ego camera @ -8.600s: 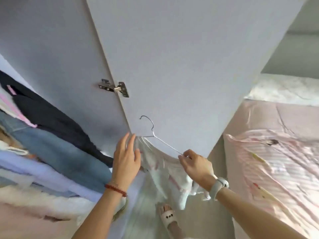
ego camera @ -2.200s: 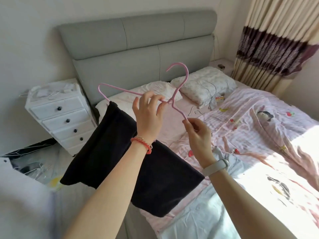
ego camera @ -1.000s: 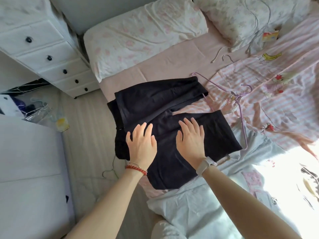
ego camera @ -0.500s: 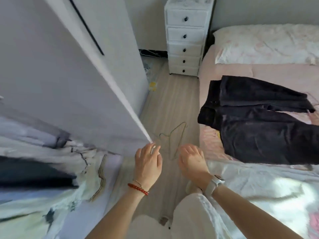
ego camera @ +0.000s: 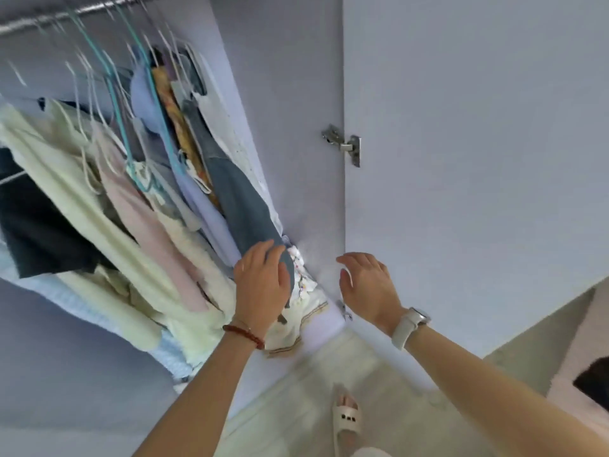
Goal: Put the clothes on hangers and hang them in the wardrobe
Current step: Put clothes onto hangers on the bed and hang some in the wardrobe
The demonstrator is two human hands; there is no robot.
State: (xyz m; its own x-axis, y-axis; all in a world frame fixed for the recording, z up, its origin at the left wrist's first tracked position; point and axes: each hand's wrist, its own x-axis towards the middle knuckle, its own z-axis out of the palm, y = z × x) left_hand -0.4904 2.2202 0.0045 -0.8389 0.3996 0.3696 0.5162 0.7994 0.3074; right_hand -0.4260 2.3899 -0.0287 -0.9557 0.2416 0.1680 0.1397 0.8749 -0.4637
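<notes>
Two hands: left hand (ego camera: 262, 285) on blue garment (ego camera: 245, 206), right hand (ego camera: 369, 285) free

Your left hand (ego camera: 262, 285) rests on the hanging clothes (ego camera: 138, 225) inside the wardrobe, below the rail (ego camera: 66, 13). Your right hand (ego camera: 369, 285) hovers right of them, before the door (ego camera: 461, 127) with its hinge (ego camera: 344, 147).

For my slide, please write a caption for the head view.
Left hand presses on hung clothes in the wardrobe; right hand hovers open, empty.
</notes>
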